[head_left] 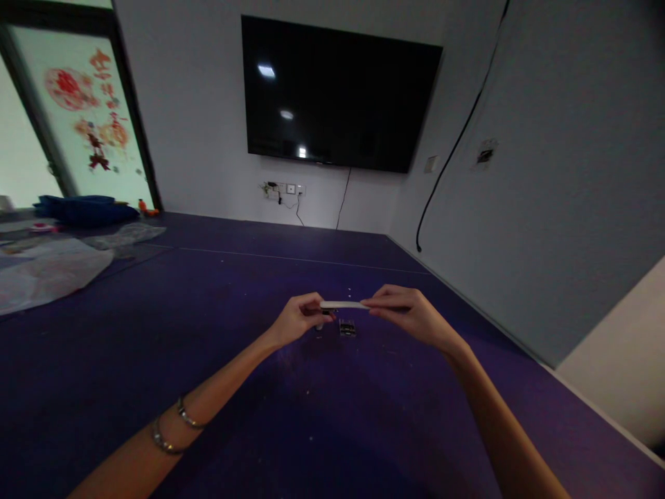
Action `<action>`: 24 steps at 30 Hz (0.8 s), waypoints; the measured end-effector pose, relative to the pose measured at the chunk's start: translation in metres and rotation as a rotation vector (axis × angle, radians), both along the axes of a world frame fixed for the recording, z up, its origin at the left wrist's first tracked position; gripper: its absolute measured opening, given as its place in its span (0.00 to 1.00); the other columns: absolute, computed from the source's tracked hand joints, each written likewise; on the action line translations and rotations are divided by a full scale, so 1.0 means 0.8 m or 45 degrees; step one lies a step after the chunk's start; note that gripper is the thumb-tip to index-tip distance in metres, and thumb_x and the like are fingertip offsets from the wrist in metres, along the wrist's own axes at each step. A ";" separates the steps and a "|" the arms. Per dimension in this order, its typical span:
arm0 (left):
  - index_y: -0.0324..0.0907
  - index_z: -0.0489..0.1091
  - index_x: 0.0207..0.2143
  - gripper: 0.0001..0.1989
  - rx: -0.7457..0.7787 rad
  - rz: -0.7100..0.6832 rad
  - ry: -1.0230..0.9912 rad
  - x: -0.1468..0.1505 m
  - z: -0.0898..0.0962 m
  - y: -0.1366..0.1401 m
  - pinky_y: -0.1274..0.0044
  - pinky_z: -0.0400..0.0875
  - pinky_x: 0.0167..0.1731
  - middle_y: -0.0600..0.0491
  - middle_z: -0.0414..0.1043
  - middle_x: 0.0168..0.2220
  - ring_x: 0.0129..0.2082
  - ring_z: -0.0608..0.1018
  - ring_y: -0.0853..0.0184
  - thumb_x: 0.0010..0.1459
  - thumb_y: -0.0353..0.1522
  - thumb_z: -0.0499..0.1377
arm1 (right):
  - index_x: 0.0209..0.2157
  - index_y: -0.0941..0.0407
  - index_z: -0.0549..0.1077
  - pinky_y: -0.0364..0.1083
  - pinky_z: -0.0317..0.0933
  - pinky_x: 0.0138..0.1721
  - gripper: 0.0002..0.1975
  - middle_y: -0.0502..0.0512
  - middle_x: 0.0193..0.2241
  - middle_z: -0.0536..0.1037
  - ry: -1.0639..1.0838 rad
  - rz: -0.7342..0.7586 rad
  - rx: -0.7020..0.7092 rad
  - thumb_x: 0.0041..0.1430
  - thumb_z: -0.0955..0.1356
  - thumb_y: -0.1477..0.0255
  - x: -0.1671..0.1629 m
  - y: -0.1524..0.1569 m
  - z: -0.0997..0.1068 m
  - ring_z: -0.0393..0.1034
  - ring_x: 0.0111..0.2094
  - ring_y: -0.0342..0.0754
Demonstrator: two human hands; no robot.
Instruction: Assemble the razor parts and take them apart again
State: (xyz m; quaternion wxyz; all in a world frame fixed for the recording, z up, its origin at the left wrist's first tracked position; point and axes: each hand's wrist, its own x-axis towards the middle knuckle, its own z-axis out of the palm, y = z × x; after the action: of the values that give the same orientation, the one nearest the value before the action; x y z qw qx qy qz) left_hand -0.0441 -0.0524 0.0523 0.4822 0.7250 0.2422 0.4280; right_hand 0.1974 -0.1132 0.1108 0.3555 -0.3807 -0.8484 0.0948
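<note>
Between my two hands, above the purple surface point(218, 388), is a thin, flat white strip point(343, 305) seen nearly edge-on; its kind I cannot make out. The fingers and thumb of my left hand point(301, 319) pinch its left end. At the other end, my right hand point(405, 312) grips it between thumb and fingertips. A small dark, square, part-like object point(348, 328) lies on the surface just below the strip. Another small item point(319, 326), partly hidden by my left hand, shows beside it.
Clear plastic sheeting point(57, 270) and a dark blue cloth bundle point(86, 210) lie at the far left. A large black television point(337, 93) hangs on the back wall above some sockets point(291, 188). A black cable point(457, 142) dangles along the right wall.
</note>
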 end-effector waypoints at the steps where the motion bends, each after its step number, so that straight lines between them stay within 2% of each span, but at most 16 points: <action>1: 0.36 0.68 0.28 0.08 -0.006 0.003 -0.011 0.000 0.000 0.000 0.78 0.67 0.29 0.51 0.75 0.29 0.27 0.74 0.71 0.45 0.30 0.64 | 0.42 0.51 0.76 0.43 0.60 0.29 0.13 0.55 0.32 0.75 0.007 -0.008 0.001 0.57 0.65 0.66 0.000 0.000 0.000 0.68 0.31 0.44; 6: 0.36 0.67 0.27 0.09 -0.027 0.003 -0.087 0.001 -0.001 0.000 0.77 0.69 0.29 0.50 0.75 0.29 0.30 0.76 0.68 0.44 0.30 0.64 | 0.41 0.51 0.76 0.43 0.59 0.28 0.12 0.55 0.32 0.74 0.062 -0.092 0.012 0.56 0.66 0.66 0.002 0.001 -0.001 0.67 0.30 0.44; 10: 0.36 0.67 0.28 0.09 -0.044 -0.011 -0.081 0.003 -0.002 -0.001 0.78 0.68 0.28 0.50 0.75 0.29 0.29 0.76 0.68 0.45 0.30 0.64 | 0.41 0.51 0.76 0.43 0.59 0.27 0.12 0.54 0.32 0.74 0.069 -0.027 -0.029 0.55 0.66 0.66 0.000 0.000 -0.001 0.67 0.30 0.44; 16: 0.36 0.67 0.27 0.09 -0.038 -0.013 -0.109 0.004 -0.002 -0.001 0.77 0.69 0.29 0.49 0.75 0.28 0.30 0.76 0.68 0.44 0.29 0.65 | 0.40 0.52 0.76 0.43 0.60 0.28 0.12 0.55 0.32 0.75 0.088 -0.093 -0.030 0.55 0.66 0.67 0.004 0.002 -0.003 0.67 0.30 0.44; 21: 0.36 0.67 0.28 0.09 -0.039 -0.036 -0.094 0.002 -0.003 0.000 0.78 0.69 0.28 0.50 0.75 0.28 0.28 0.76 0.69 0.45 0.29 0.64 | 0.41 0.51 0.76 0.43 0.59 0.27 0.12 0.55 0.31 0.74 0.071 -0.005 -0.068 0.55 0.66 0.66 0.001 -0.001 0.001 0.67 0.30 0.44; 24: 0.36 0.67 0.28 0.09 -0.033 -0.029 -0.080 0.002 -0.004 0.002 0.78 0.69 0.28 0.50 0.75 0.29 0.29 0.76 0.69 0.44 0.30 0.64 | 0.40 0.52 0.76 0.43 0.59 0.27 0.12 0.55 0.31 0.75 0.071 -0.016 -0.056 0.55 0.66 0.66 0.001 0.000 0.000 0.67 0.29 0.44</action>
State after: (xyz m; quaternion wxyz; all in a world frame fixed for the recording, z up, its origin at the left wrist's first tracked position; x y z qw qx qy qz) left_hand -0.0424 -0.0510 0.0488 0.5040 0.7075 0.2241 0.4419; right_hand 0.1982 -0.1133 0.1107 0.3711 -0.3912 -0.8333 0.1219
